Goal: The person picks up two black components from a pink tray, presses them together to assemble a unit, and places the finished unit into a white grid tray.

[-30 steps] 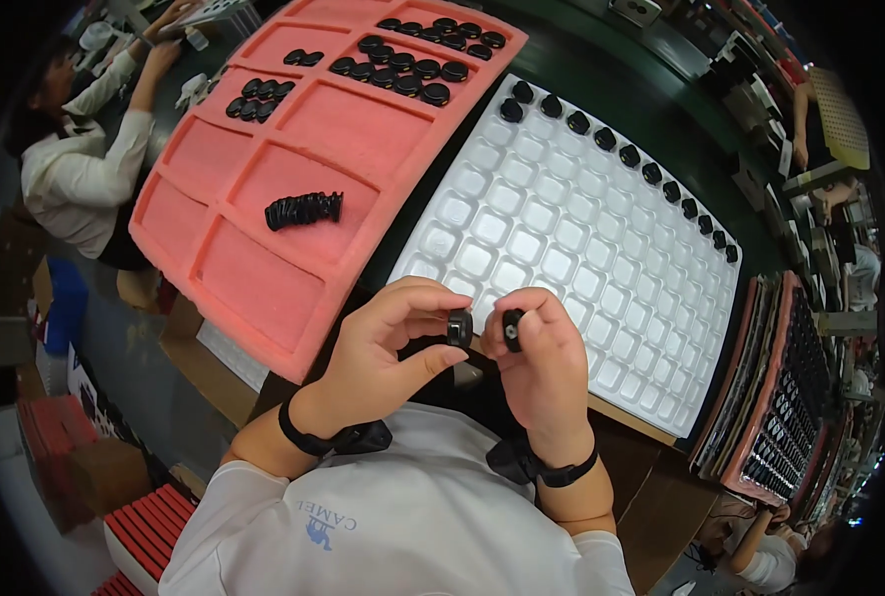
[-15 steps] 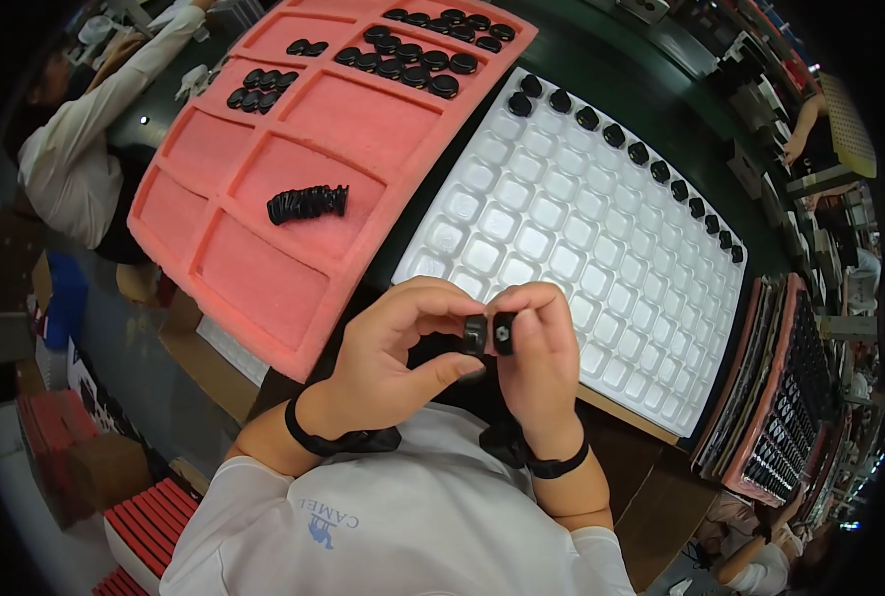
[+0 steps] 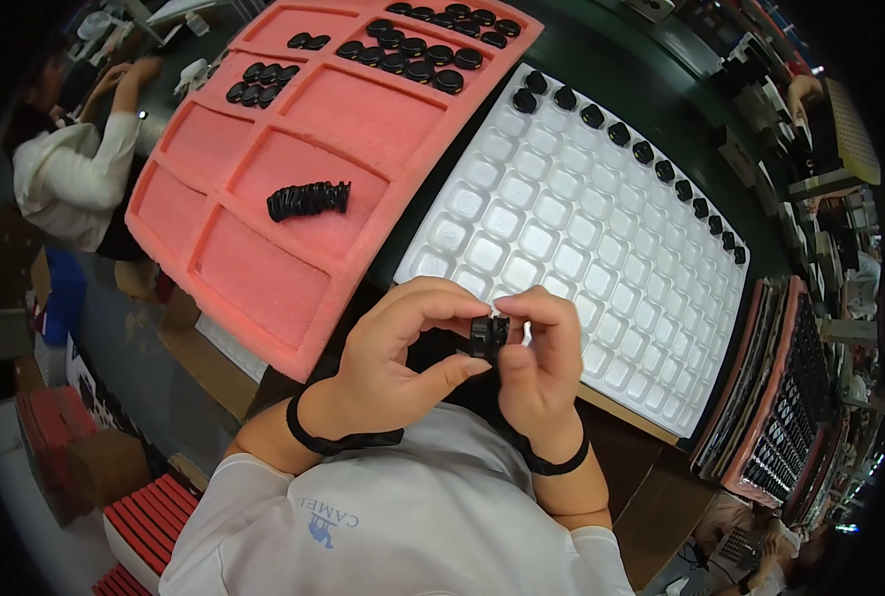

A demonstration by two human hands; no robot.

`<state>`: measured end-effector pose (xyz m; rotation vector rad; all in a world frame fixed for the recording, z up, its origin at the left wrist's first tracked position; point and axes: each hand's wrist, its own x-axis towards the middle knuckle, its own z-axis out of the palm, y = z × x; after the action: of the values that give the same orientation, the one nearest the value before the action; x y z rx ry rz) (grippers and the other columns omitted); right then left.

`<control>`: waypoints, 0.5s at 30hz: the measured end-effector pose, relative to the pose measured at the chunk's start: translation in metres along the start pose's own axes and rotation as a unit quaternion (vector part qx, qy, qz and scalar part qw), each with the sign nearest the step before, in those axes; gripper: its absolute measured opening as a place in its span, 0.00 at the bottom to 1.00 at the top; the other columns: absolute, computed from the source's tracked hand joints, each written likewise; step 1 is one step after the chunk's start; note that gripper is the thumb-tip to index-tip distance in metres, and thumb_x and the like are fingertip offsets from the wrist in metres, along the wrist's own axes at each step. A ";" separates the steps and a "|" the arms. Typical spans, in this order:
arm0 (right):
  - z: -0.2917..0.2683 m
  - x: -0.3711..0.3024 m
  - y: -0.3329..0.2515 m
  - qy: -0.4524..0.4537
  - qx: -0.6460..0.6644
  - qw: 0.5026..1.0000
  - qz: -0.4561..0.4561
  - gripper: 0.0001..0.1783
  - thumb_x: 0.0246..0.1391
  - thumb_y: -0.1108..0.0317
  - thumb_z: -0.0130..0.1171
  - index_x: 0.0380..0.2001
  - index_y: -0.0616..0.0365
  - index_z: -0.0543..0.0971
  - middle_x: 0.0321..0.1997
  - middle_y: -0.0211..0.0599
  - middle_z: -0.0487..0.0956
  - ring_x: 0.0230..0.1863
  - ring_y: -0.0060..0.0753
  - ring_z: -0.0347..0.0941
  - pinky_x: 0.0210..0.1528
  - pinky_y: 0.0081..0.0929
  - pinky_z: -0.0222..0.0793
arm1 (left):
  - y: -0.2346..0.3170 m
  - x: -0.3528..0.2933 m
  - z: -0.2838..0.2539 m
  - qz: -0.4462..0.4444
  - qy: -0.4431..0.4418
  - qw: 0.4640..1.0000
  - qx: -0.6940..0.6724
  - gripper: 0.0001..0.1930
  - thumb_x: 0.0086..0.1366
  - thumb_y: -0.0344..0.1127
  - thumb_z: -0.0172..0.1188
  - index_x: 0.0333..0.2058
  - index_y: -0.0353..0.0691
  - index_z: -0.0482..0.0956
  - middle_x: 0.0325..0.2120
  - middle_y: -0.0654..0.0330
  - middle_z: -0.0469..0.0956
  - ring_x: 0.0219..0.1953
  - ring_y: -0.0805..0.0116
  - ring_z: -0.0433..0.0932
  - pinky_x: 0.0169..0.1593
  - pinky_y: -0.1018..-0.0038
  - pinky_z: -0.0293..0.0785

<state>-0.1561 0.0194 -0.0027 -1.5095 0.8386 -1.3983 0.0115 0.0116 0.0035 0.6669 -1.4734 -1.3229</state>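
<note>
Just above my lap, the fingers and thumb of my left hand (image 3: pixel 391 353) pinch a small black round part (image 3: pixel 481 338). A second black piece (image 3: pixel 500 332) sits flush against its right side, between the thumb and forefinger of my right hand (image 3: pixel 544 370). The fingertips partly cover both pieces. A white moulded tray (image 3: pixel 537 238) lies just beyond my hands, with black round parts along its far and right edge. To the left, a pink foam tray (image 3: pixel 263 268) holds a row of thin black pieces (image 3: pixel 309 201) lying on their sides.
More black round parts (image 3: pixel 417 60) fill the foam tray's far compartments. Trays loaded with parts (image 3: pixel 785 417) lean upright at the right. At the far left a co-worker in a white sleeve (image 3: pixel 75 179) sits. Red stacked items (image 3: pixel 154 526) are at lower left.
The two black pieces, slightly apart before, have come together between my fingers. My right hand's fingers have shifted around its piece. The co-worker's arm at the left has bent upward.
</note>
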 end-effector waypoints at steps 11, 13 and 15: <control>0.008 0.002 -0.009 0.026 0.118 0.989 0.080 0.09 0.61 0.75 0.44 0.44 0.64 0.65 0.33 0.33 0.70 0.30 0.15 0.60 0.32 0.14 0.58 | 0.001 0.000 0.000 0.033 -0.028 0.998 0.040 0.21 0.56 0.25 0.64 0.47 0.29 0.70 0.43 0.52 0.70 0.45 0.65 0.72 0.48 0.72 0.70; 0.000 0.000 0.000 0.007 0.165 0.986 0.040 0.09 0.61 0.75 0.43 0.44 0.64 0.65 0.33 0.33 0.70 0.29 0.15 0.60 0.32 0.14 0.58 | 0.002 0.001 0.000 0.042 -0.027 0.997 0.057 0.21 0.56 0.26 0.64 0.48 0.29 0.70 0.43 0.52 0.70 0.45 0.64 0.72 0.48 0.72 0.70; -0.003 -0.001 0.002 -0.003 0.189 0.982 0.021 0.09 0.61 0.75 0.43 0.44 0.64 0.65 0.33 0.33 0.70 0.29 0.15 0.60 0.32 0.14 0.58 | 0.002 0.000 0.000 0.046 -0.026 0.996 0.066 0.21 0.56 0.26 0.64 0.48 0.29 0.69 0.43 0.52 0.70 0.45 0.64 0.72 0.48 0.72 0.70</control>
<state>-0.1587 0.0189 -0.0046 -1.1972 0.5584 -1.4266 0.0120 0.0117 0.0058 0.6451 -1.6250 -1.1890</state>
